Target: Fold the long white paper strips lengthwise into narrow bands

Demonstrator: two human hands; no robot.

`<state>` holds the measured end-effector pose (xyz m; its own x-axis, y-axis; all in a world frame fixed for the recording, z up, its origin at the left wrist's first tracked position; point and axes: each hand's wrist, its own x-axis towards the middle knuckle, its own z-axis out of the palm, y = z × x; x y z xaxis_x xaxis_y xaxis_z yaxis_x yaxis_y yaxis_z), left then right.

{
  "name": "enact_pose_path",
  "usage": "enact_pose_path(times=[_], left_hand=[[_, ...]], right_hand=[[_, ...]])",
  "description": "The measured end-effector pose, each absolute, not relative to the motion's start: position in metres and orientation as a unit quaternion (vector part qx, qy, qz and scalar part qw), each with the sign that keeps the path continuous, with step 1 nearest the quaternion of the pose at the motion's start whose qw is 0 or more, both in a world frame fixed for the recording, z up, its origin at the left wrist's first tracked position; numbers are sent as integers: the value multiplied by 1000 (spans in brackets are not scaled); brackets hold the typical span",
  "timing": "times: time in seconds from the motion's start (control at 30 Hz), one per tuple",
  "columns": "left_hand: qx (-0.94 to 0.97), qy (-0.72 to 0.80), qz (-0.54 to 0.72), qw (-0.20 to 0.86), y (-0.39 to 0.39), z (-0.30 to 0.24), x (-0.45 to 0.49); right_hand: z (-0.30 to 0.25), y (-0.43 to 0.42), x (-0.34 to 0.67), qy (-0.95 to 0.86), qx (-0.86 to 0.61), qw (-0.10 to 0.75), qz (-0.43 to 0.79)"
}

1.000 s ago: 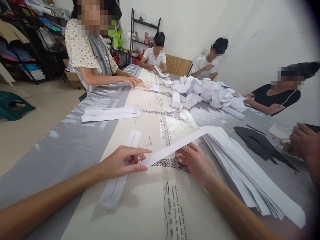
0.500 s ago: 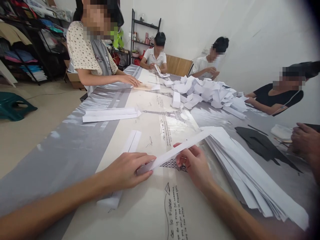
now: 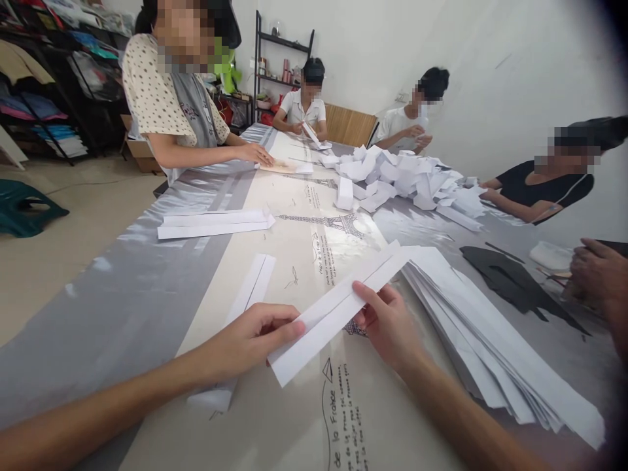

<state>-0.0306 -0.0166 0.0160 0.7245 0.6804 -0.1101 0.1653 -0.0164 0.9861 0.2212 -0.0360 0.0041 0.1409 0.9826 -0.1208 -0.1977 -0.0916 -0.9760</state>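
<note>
A long folded strip of white paper (image 3: 326, 320) is held slantwise above the table, a lengthwise seam facing me. My left hand (image 3: 267, 333) pinches its near left end, thumb on top. Farther up the strip, my right hand (image 3: 385, 317) grips the right edge, thumb on the face and fingers behind. Under my left wrist lies another folded paper strip (image 3: 252, 284), partly hidden by the hand and forearm. A fanned stack of white paper sheets (image 3: 471, 333) rests on the table just right of my right hand.
A heap of folded white papers (image 3: 392, 176) covers the far right of the table (image 3: 112, 301). More folded strips (image 3: 216, 224) lie at left. Black sheet material (image 3: 510, 271) is at right, near another person's hand (image 3: 601, 275). Several people sit or stand around the table.
The paper strip has been turned from nearly edge-on to show its broad seamed face. My right thumb now lies on top of it. My left hand still holds the near end.
</note>
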Motion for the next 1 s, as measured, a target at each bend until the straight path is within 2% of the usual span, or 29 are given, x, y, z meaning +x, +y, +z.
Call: enact_pose_path(times=[0.1, 0.3, 0.43, 0.53, 0.67, 0.8, 1.0], left_hand=[[662, 315, 210, 647, -18, 18, -31], [644, 318, 142, 681, -17, 15, -34], [660, 305, 134, 674, -8, 15, -37], [686, 307, 135, 646, 5, 19, -43], [696, 383, 209, 571, 26, 22, -56], [622, 472, 343, 523, 49, 17, -74], [492, 467, 460, 573, 65, 16, -85]], right_hand=[[1, -36, 223, -393, -524, 550, 518], [-2, -35, 225, -390, -534, 542, 519], [0, -26, 236, -366, -531, 592, 484], [2, -17, 255, -353, -536, 633, 433], [2, -10, 274, -373, -546, 630, 408], [3, -12, 272, -421, -556, 569, 436], [9, -22, 257, -585, -438, 311, 607]])
